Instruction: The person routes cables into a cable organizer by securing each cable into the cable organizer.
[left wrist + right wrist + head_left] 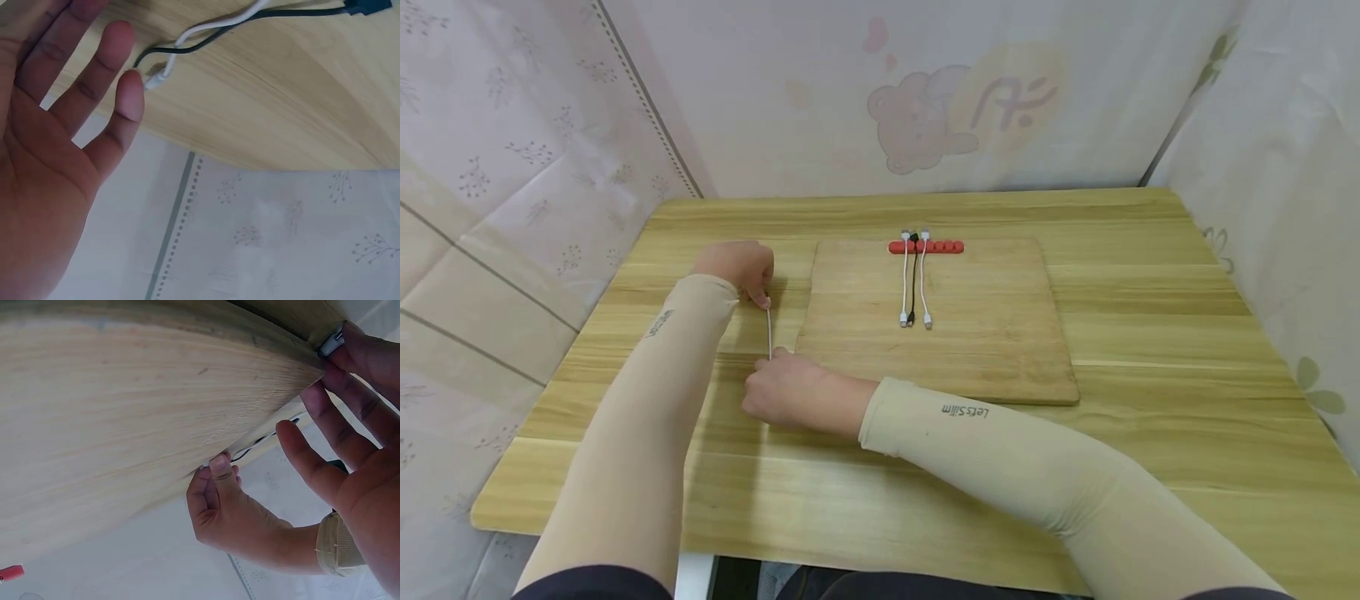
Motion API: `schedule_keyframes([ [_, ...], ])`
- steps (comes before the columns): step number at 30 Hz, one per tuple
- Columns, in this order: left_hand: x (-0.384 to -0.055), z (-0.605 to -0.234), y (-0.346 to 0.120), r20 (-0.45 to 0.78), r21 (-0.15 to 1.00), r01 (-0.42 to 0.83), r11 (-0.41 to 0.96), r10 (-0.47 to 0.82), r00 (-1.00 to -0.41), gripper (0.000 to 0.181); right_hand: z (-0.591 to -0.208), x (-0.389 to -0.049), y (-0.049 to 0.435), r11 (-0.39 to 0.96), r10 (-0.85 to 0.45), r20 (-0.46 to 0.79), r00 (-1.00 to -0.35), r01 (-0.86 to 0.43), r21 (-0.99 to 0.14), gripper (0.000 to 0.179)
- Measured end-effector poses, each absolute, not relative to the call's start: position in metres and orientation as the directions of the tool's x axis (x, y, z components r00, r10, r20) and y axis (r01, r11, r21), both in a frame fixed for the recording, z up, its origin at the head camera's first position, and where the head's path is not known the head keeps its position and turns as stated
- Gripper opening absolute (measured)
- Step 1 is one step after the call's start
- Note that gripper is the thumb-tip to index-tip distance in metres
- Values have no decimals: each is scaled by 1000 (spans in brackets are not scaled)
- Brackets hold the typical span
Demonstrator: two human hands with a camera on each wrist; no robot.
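Note:
Left of the wooden board, a white cable runs taut between both hands. My left hand pinches its far end between thumb and fingertips, seen too in the right wrist view. Nearer to me, the right hand grips the other end. In the right wrist view, that thumb and forefinger hold a plug with a metal tip. Close by the left fingers, a black cable and a white cable cross on the table in the left wrist view.
A wooden board lies on the wood-grain table. At its far edge is a red cable holder, with two white cables and one black cable in it, hanging towards me. Patterned cloth stands behind the table.

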State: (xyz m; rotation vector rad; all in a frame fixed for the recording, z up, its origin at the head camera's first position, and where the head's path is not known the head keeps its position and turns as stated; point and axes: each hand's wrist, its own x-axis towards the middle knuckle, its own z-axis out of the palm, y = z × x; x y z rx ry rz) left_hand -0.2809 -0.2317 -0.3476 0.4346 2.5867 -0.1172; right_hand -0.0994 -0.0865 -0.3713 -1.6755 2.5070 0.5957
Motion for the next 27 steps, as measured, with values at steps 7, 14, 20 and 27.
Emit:
schedule_keyframes([
  [7, -278, -347, -230, -489, -11, 320, 947, 274, -828, 47, -373, -99, -85, 333, -877, -256, -406, -899, 285, 23],
  [14, -273, -343, -229, -484, 1, 317, 948, 278, -830, 37, -372, -99, -84, 341, -876, -258, -408, -901, 268, 22],
  [20, -270, -337, -224, -472, -30, 326, 945, 275, -838, 34, -373, -99, -83, 344, -874, -259, -410, -901, 264, 21],
  [27, -267, -333, -221, -468, -41, 337, 941, 280, -838, 31, -372, -98, -82, 347, -877, -247, -412, -899, 266, 21],
])
